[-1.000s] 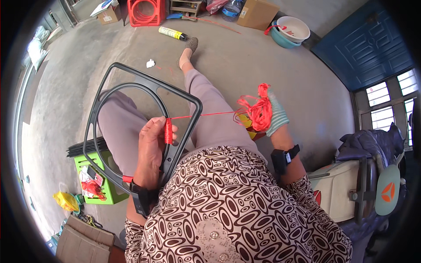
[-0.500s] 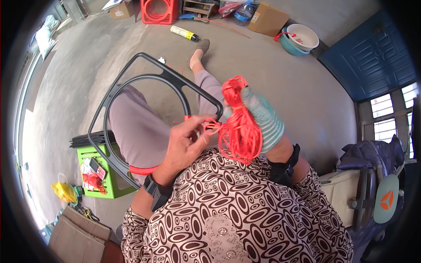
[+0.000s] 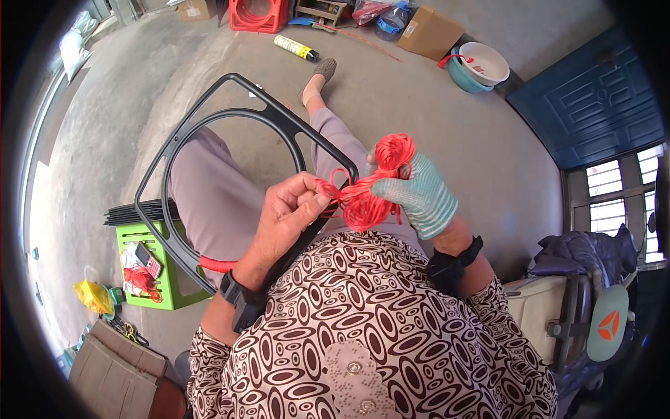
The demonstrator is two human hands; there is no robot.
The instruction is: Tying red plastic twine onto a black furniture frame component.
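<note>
Concrete floor (image 3: 481, 133) underfoot, dull grey, with a blue door (image 3: 593, 94) at the far right; green stool (image 3: 183, 299) to our left, red cord (image 3: 142, 279) lying on it.

Cord bundle (image 3: 363, 209), red, is in front of our body, just right of the black frame (image 3: 273, 112), which lies tilted over our left thigh. Left hand (image 3: 283, 218), bare: fingers pinch small loops at the bundle's left side. Right hand (image 3: 422, 199), in a teal-striped glove, clenched round the bundle's narrow middle, a knob of strands bulging beyond the thumb and a fuller mass on the near side.

Handling, by our judgement: cord light, limp, likely slick, hard to break but quick to snarl. We'd grip the bundle firmly at its waist, where strands gather, and take loose loops singly between fingertips. Frame looks stiff, probably light plastic; best held by its outer bar or ring, away from the red wrapping (image 3: 218, 265) at the near left. Wrapping itself might slip if squeezed sideways.
</note>
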